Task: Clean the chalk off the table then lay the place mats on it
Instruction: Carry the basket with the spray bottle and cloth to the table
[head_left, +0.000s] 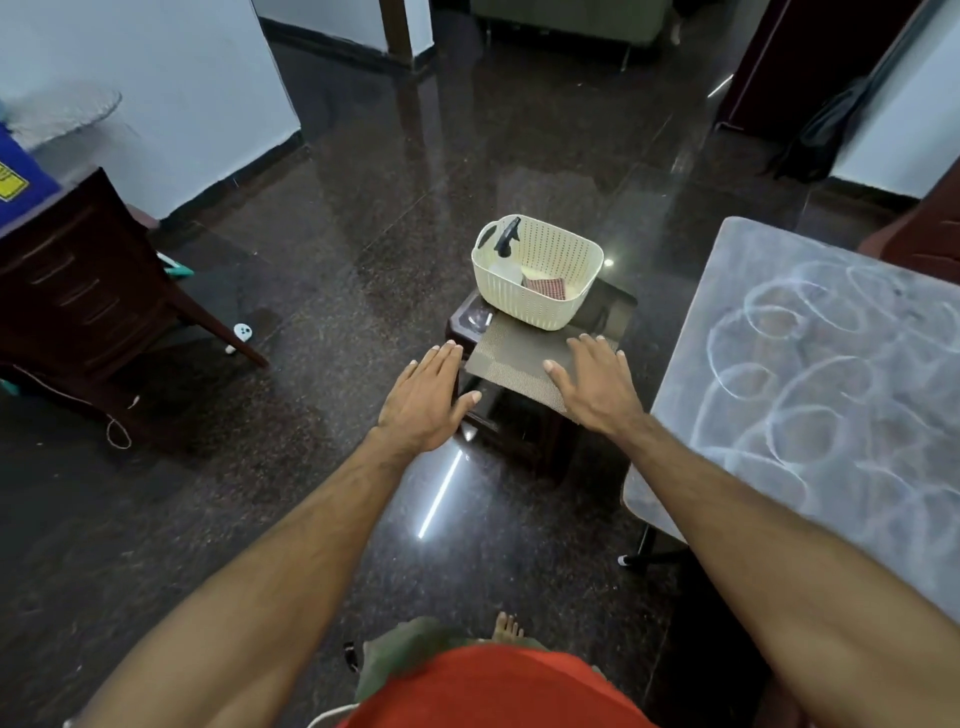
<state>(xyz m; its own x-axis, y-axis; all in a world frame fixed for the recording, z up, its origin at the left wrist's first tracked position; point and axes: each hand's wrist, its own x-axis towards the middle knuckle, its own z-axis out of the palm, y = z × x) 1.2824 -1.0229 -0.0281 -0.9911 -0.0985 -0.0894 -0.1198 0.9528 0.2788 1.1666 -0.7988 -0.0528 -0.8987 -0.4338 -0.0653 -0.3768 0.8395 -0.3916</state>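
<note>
A grey table (737, 332) at the right is covered with white chalk loops (831, 374). Ahead, a dark low stool (613, 306) carries brown woven place mats (511, 364) and, on top of them, a cream perforated basket (550, 312). Inside the basket lie a spray bottle with a black nozzle (506, 244) and a red checked cloth (544, 287). My left hand (426, 400) hovers flat and empty just left of the stool. My right hand (597, 384) is spread over the near right part of the mats; whether it touches them I cannot tell.
Dark polished stone floor surrounds the stool. A dark wooden chair (104, 312) stands at the left with a small white object (242, 331) by its leg. White walls and a dark doorway lie beyond. My bare foot (509, 626) is below.
</note>
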